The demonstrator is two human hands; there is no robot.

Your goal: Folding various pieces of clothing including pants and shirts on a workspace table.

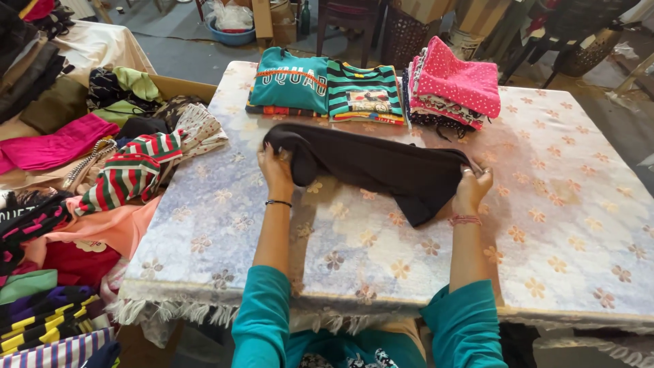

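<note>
A dark brown garment [381, 167] lies stretched across the middle of the table [558, 225], partly folded, with a corner hanging toward me. My left hand [274, 167] grips its left end, and my right hand [473, 185] grips its right end. Both arms wear teal sleeves, a black band on the left wrist and a pink thread on the right. Behind the garment stand three folded stacks: a teal shirt [289, 82], a striped teal shirt [361, 92] and a pink dotted pile [451, 85].
The table wears a pale floral cloth with a fringe at the near edge. A heap of unfolded clothes [102, 177] fills a box and the surface to the left. Chairs, a basin and baskets stand beyond the far edge.
</note>
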